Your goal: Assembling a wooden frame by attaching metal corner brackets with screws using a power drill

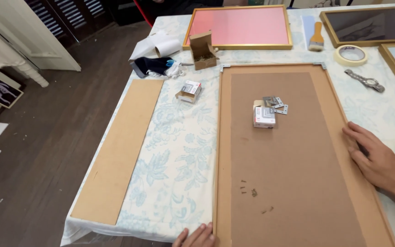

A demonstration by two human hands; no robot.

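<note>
A large frame (pixel 293 155) lay face down on the table (pixel 179 151), its brown backing board up. The right hand (pixel 376 158) rested flat on its right edge; the left hand (pixel 197 237) touched its lower left corner. A small box (pixel 264 115), metal corner plates (pixel 276 104) and loose screws (pixel 252 192) lay on the board

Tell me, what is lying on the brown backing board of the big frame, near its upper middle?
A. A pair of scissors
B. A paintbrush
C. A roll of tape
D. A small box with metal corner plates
D: a small box lies on the backing board with grey metal corner plates beside it; the paintbrush and tape roll lie on the tablecloth.
</note>
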